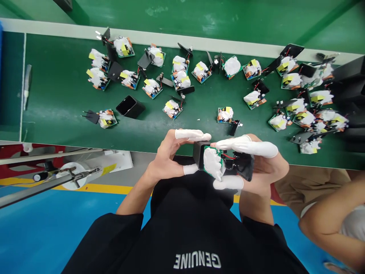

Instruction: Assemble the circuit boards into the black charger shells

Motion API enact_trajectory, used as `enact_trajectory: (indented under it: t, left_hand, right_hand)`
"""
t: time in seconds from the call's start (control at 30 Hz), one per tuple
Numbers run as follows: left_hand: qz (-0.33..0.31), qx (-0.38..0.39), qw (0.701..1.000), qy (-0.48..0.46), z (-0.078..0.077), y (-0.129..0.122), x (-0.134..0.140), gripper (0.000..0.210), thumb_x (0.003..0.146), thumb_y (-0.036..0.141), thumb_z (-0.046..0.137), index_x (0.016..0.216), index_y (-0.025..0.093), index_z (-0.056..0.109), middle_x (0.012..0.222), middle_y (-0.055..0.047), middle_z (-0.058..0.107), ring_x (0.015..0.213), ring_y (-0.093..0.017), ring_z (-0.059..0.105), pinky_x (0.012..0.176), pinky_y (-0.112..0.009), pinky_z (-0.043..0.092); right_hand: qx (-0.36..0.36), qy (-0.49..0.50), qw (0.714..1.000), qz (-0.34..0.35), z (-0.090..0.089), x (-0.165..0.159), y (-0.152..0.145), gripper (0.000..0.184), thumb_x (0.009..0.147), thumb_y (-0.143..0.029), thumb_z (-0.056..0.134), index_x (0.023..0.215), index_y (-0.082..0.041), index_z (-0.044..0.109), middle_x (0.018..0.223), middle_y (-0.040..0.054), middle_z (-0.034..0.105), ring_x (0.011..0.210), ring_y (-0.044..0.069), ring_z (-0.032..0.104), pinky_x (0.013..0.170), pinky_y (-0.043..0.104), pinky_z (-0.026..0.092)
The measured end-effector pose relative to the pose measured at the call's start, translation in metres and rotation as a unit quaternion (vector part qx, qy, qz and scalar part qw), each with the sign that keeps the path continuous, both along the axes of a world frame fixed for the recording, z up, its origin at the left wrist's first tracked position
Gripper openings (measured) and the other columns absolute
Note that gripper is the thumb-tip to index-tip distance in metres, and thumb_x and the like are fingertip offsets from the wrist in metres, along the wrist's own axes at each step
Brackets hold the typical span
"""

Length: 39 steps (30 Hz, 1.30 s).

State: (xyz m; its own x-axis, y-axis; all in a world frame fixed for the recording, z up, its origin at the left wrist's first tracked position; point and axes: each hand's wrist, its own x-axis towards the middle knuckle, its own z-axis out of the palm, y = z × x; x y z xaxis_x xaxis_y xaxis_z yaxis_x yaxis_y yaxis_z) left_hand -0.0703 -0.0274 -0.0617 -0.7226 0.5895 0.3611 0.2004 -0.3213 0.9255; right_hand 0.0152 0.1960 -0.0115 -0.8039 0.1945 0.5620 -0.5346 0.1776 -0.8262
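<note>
My left hand (174, 155), with white finger cots on it, grips a black plastic adapter case (199, 155) between thumb and fingers. In my right hand (251, 163), also in white finger cots, is a circuit board (213, 161) coated with white glue. One end of the board sits in or right at the mouth of the case; how deep I cannot tell. Red and black wires join the board to a black plug cover (244, 166) lying against my right palm. Both hands are above my lap, just off the bench's near edge.
Several glue-coated boards with plug covers (172, 109) are spread over the green bench (65, 83). An open black case (130, 107) lies left of centre. Black cases (352, 95) are stacked at the right end. A knife-like tool (27, 86) lies far left. Another person's arm (336, 217) is at right.
</note>
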Motion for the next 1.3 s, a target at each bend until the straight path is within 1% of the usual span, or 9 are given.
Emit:
enact_trajectory:
  t: [0.1, 0.27, 0.37, 0.47, 0.57, 0.7, 0.83, 1.03, 1.3]
  left_hand:
    - [-0.008, -0.007, 1.000, -0.008, -0.001, -0.001, 0.000, 0.100, 0.072, 0.022, 0.107, 0.157, 0.037, 0.057, 0.150, -0.011, 0.077, 0.136, -0.038, 0.079, 0.109, -0.046, 0.072]
    - [-0.011, -0.021, 1.000, -0.007, 0.003, 0.002, -0.002, 0.100, 0.074, 0.027, 0.107, 0.158, 0.039, 0.056, 0.149, -0.011, 0.077, 0.134, -0.038, 0.080, 0.106, -0.049, 0.073]
    - [-0.010, -0.016, 1.000, -0.006, 0.008, 0.005, -0.003, 0.095, 0.075, 0.028, 0.107, 0.156, 0.038, 0.058, 0.145, -0.010, 0.079, 0.132, -0.037, 0.081, 0.105, -0.048, 0.073]
    - [-0.006, -0.001, 1.000, -0.004, 0.010, 0.007, -0.003, 0.094, 0.075, 0.023, 0.106, 0.155, 0.038, 0.059, 0.145, -0.010, 0.079, 0.131, -0.037, 0.081, 0.105, -0.047, 0.073]
    - [-0.009, 0.007, 1.000, -0.001, 0.011, 0.008, -0.003, 0.094, 0.075, 0.020, 0.105, 0.155, 0.037, 0.058, 0.147, -0.009, 0.077, 0.133, -0.037, 0.081, 0.107, -0.046, 0.073]
    - [-0.010, -0.004, 1.000, -0.005, 0.010, 0.008, -0.004, 0.093, 0.077, 0.022, 0.105, 0.155, 0.038, 0.058, 0.146, -0.009, 0.078, 0.132, -0.037, 0.081, 0.108, -0.049, 0.073]
    - [-0.005, -0.008, 1.000, -0.010, 0.008, 0.007, -0.003, 0.094, 0.073, 0.027, 0.108, 0.153, 0.038, 0.059, 0.147, -0.010, 0.077, 0.130, -0.039, 0.082, 0.107, -0.051, 0.074]
    - [-0.002, -0.003, 1.000, -0.004, 0.006, 0.007, -0.002, 0.099, 0.071, 0.023, 0.108, 0.155, 0.039, 0.058, 0.147, -0.010, 0.077, 0.131, -0.040, 0.081, 0.106, -0.052, 0.074]
    - [0.008, -0.010, 1.000, -0.001, 0.000, 0.006, 0.000, 0.102, 0.067, 0.024, 0.110, 0.154, 0.039, 0.058, 0.151, -0.011, 0.076, 0.133, -0.040, 0.080, 0.105, -0.051, 0.074]
  right_hand:
    - [0.025, 0.000, 1.000, 0.002, 0.000, 0.002, 0.001, 0.083, 0.072, -0.038, 0.109, 0.147, -0.024, 0.076, 0.123, 0.0126, 0.088, 0.097, 0.033, 0.087, 0.075, 0.048, 0.078]
    - [0.046, -0.033, 0.998, -0.001, -0.003, 0.008, 0.000, 0.094, 0.067, -0.035, 0.112, 0.152, -0.033, 0.072, 0.122, 0.0082, 0.088, 0.103, 0.036, 0.087, 0.079, 0.051, 0.078]
    - [0.061, -0.052, 0.997, 0.005, -0.003, 0.009, 0.001, 0.093, 0.068, -0.034, 0.111, 0.152, -0.038, 0.072, 0.123, 0.0077, 0.088, 0.101, 0.036, 0.087, 0.080, 0.052, 0.078]
    - [0.067, -0.055, 0.996, 0.021, -0.001, 0.008, 0.002, 0.092, 0.071, -0.031, 0.109, 0.154, -0.038, 0.070, 0.124, 0.0076, 0.088, 0.102, 0.036, 0.087, 0.079, 0.052, 0.078]
    - [0.069, -0.049, 0.996, 0.026, 0.000, 0.006, 0.003, 0.096, 0.069, -0.028, 0.110, 0.155, -0.039, 0.069, 0.120, 0.0067, 0.088, 0.100, 0.035, 0.086, 0.078, 0.051, 0.077]
    - [0.077, -0.050, 0.996, 0.019, 0.000, 0.005, 0.003, 0.095, 0.068, -0.028, 0.110, 0.153, -0.039, 0.070, 0.119, 0.0061, 0.088, 0.096, 0.034, 0.086, 0.075, 0.049, 0.077]
    - [0.090, -0.057, 0.994, 0.011, 0.000, 0.005, 0.002, 0.094, 0.067, -0.031, 0.111, 0.152, -0.041, 0.070, 0.120, 0.0052, 0.088, 0.094, 0.034, 0.087, 0.075, 0.049, 0.077]
    - [0.106, -0.047, 0.993, 0.028, 0.003, 0.003, 0.002, 0.098, 0.072, -0.025, 0.107, 0.160, -0.039, 0.065, 0.120, 0.0058, 0.088, 0.098, 0.034, 0.086, 0.077, 0.050, 0.076]
    - [0.128, -0.071, 0.989, 0.028, 0.004, 0.004, 0.006, 0.095, 0.072, -0.038, 0.109, 0.157, -0.040, 0.067, 0.120, 0.0070, 0.087, 0.099, 0.037, 0.084, 0.083, 0.056, 0.074]
